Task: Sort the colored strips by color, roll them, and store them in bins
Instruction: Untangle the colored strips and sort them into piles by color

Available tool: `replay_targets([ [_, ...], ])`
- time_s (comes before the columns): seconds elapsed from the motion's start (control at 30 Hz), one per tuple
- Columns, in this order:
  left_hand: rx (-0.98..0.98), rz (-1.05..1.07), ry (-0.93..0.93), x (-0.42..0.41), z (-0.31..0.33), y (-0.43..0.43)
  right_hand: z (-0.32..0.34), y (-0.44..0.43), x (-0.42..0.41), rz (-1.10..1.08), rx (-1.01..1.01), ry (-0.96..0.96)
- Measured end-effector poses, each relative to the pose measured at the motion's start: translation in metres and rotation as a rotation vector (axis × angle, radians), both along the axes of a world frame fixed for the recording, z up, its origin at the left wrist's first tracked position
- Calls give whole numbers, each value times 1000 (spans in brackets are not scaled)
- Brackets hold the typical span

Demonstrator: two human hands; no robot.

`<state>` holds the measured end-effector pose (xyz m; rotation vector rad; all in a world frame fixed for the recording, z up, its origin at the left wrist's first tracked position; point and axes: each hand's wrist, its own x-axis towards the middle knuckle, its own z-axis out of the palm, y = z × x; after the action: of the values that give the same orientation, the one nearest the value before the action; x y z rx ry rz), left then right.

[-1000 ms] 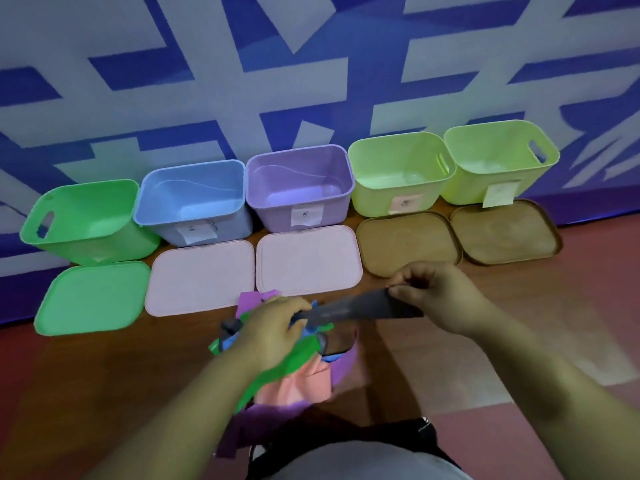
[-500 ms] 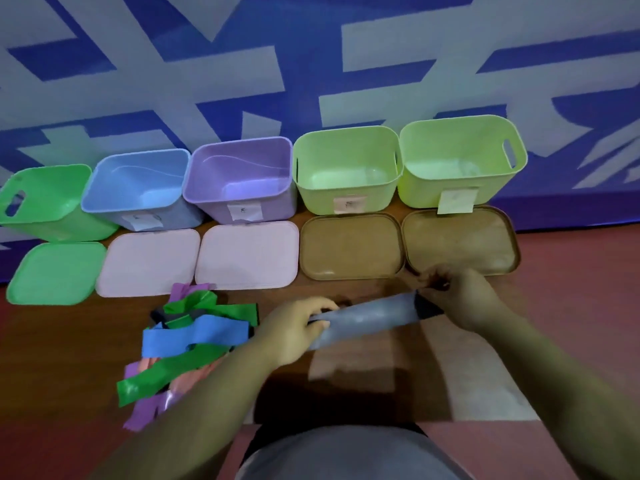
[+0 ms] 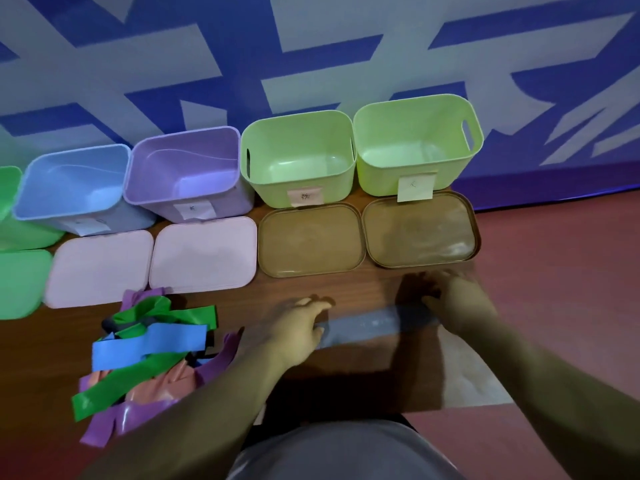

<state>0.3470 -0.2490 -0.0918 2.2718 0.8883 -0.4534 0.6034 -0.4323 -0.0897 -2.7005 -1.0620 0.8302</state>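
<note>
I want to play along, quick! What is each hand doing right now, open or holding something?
The left hand holds the left end of the gray strip.
The right hand holds its right end, though this hand is blurred.

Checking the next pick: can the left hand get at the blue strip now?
Probably yes: the blue strip lies mostly uncovered, close beside the left hand, nothing standing between; but that hand is busy with the grey strip.
</note>
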Motion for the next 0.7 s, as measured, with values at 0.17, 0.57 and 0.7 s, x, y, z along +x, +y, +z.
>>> replay_targets([
  [0.17, 97, 29, -13, -33, 12, 11, 10, 22, -34, 130, 36, 30],
  [0.57, 380, 255, -34, -176, 56, 58, 26, 120, -161, 497, 137, 218],
  [0.7, 408, 355, -52, -228, 61, 78, 32, 154, -210, 546, 169, 245],
])
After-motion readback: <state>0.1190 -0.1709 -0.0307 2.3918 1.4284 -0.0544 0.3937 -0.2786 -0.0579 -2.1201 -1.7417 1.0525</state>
